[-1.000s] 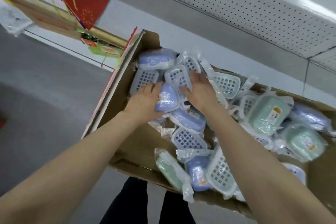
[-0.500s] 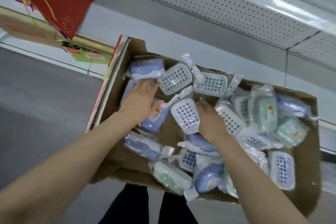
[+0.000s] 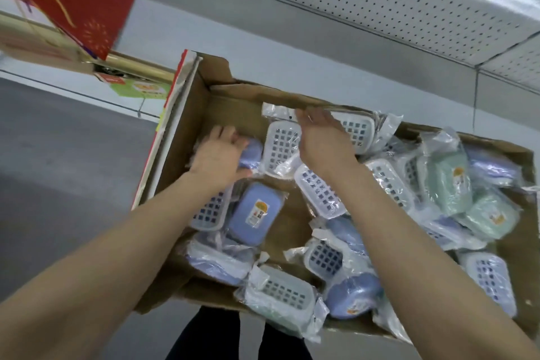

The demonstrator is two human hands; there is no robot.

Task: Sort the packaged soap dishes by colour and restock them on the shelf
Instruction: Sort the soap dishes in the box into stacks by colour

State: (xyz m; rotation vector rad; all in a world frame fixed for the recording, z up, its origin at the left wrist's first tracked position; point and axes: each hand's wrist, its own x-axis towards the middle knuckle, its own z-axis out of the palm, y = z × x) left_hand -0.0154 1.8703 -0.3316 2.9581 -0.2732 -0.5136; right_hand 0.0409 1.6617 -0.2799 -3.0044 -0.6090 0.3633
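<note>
cardboard box [image 3: 187, 137]: 1. green soap dishes [image 3: 447, 181]: 3 plain. blue soap dishes [image 3: 254, 213]: 6 at least. rest: colour unclear.

Bright, soft, wide-angle edge distortion

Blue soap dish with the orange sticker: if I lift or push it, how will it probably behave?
The blue soap dish is probably stiff and light: it looks like thin moulded plastic. Its glossy wrap may be slippery. It lies against a white grid dish, so a push would likely tip or slide it, not roll it.
</note>
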